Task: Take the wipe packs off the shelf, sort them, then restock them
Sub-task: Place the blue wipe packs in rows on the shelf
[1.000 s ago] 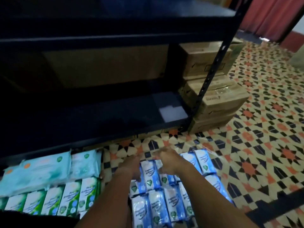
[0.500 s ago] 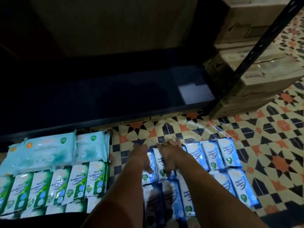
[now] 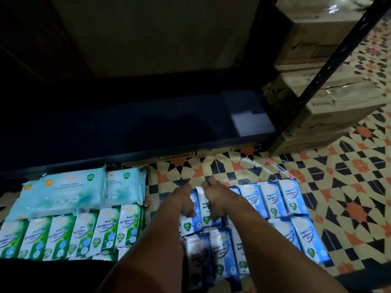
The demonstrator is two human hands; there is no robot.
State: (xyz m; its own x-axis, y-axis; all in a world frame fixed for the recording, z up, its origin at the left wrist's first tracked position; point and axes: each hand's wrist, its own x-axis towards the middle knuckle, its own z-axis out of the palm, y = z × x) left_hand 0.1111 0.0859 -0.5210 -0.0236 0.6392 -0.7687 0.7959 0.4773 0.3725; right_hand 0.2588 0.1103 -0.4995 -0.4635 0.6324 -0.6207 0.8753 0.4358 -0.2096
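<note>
On patterned floor tiles [image 3: 349,187], both hands [image 3: 198,201] grip blue-and-white wipe packs [image 3: 206,206].

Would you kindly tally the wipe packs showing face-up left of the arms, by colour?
Green pine packs: 6
Pale teal packs: 3
Total: 9
Blue packs, gripped by left hand and right hand, left out.

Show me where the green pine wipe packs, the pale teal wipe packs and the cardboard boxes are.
green pine wipe packs [image 3: 105,231], head view, front label of one pack.
pale teal wipe packs [image 3: 69,193], head view, top face.
cardboard boxes [image 3: 338,96], head view, taped top.
</note>
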